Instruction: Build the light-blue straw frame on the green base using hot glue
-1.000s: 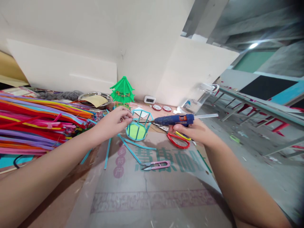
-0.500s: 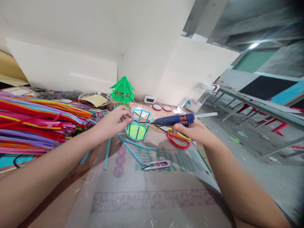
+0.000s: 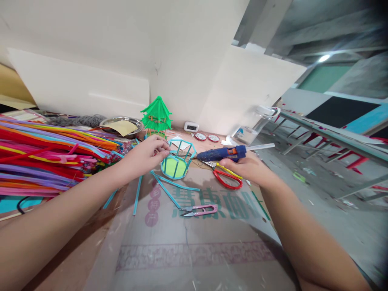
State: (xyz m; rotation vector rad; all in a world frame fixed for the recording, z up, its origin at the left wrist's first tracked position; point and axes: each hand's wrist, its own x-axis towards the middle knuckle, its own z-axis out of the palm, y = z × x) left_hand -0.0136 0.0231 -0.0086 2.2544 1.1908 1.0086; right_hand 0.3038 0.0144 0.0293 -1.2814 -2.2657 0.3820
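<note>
My right hand (image 3: 247, 163) is wrapped round a blue hot glue gun (image 3: 222, 154), with a clear glue stick (image 3: 263, 146) poking from its back. The gun's nozzle points left, close to the right side of a small cage-like frame (image 3: 175, 178) of light blue strips over a yellow-green round base (image 3: 173, 166). My left hand (image 3: 154, 149) pinches the frame's left side; the fingertips are partly hidden. Below the frame lie loose light blue strips (image 3: 178, 184) and pink thread snips (image 3: 201, 210). Red-handled scissors (image 3: 228, 180) and a yellow-handled tool (image 3: 227, 170) rest under the gun.
Bundles of coloured pipe cleaners (image 3: 54, 161) fill the left side. Behind stand a green pagoda-like model (image 3: 157, 117), a metal bowl (image 3: 139, 126), a small digital clock (image 3: 191, 127) and a clear plastic jug (image 3: 250, 129). A printed board (image 3: 194, 250) covers the table in front.
The glue gun in my right hand has shifted slightly left and down relative to the scissors. My left hand and the frame have stayed nearly still.
</note>
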